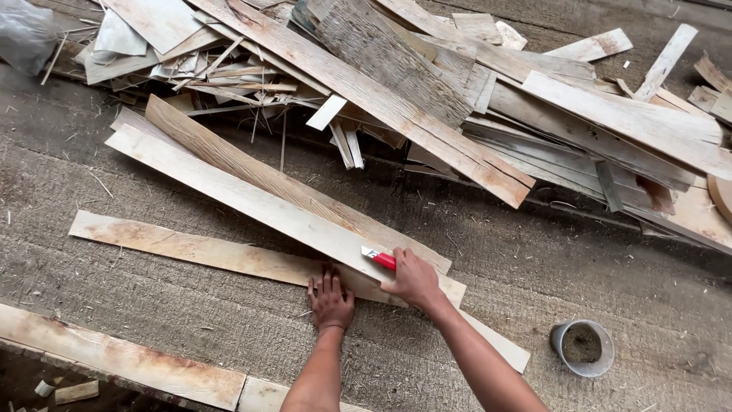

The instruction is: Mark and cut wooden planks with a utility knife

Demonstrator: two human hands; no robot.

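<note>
Here, two hands [374,290], one red cutter [379,259], perhaps three planks [252,202].

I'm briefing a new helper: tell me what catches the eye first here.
The big heap of scrap planks across the top. Below it, the right hand holds a red utility knife on a long pale plank, while the left hand presses flat beside it. A small grey bucket stands at lower right.
</note>
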